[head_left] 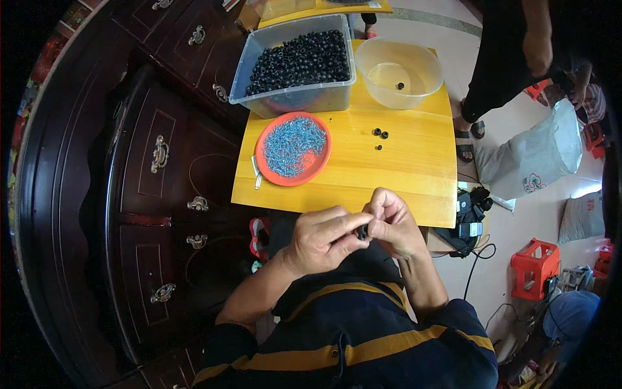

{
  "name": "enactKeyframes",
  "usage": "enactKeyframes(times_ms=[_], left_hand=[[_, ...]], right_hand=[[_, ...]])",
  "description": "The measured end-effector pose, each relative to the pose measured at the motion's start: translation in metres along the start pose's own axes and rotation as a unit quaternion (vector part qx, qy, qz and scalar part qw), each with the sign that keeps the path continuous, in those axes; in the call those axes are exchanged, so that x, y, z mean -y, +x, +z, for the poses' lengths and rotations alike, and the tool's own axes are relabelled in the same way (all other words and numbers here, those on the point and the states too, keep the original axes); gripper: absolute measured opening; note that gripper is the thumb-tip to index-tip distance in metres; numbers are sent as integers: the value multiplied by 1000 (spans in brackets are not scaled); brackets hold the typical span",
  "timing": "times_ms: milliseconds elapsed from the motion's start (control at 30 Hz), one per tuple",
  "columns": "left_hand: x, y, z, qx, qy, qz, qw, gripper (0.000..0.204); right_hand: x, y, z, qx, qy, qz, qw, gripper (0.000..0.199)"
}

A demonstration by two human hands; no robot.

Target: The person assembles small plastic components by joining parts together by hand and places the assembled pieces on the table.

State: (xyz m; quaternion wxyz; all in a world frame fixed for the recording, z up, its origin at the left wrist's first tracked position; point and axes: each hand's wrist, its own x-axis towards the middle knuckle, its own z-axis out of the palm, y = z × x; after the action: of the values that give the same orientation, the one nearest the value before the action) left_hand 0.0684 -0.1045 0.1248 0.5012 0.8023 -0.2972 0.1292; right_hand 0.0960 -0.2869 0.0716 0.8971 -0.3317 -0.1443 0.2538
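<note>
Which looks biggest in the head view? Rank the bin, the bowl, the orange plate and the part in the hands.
1. Bin
2. Bowl and orange plate: too alike to rank; the bowl sits farther off.
3. Part pinched between left hand and right hand: smallest by far.

Table point(402, 168): smooth varnished wood. Bin point(295, 97) and bowl point(398, 72): clear plastic. Cabinet point(162, 168): dark glossy wood, metal handles point(159, 153).

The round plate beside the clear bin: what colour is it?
Orange-red plate, heaped with small blue-grey pieces; the head view shows it.
</note>
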Motion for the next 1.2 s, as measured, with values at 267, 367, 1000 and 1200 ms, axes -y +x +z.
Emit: enactKeyframes(times_ms=[267, 367, 1000, 1200], left_hand=[[11, -5, 3, -2, -71, -45, 996, 32], [11, -3, 1, 2, -65, -69, 995, 29], [17, -3, 0, -15, -18, -36, 999, 24], [20, -4, 3, -25, -14, -41, 999, 23]], right_hand=[[5, 3, -3, -8, -32, 21, 999, 30], [-1, 2, -3, -16, -40, 15, 999, 29], [-8, 9, -6, -12, 15, 17, 1000, 30], [-8, 10, -10, 7, 24, 17, 1000, 23]])
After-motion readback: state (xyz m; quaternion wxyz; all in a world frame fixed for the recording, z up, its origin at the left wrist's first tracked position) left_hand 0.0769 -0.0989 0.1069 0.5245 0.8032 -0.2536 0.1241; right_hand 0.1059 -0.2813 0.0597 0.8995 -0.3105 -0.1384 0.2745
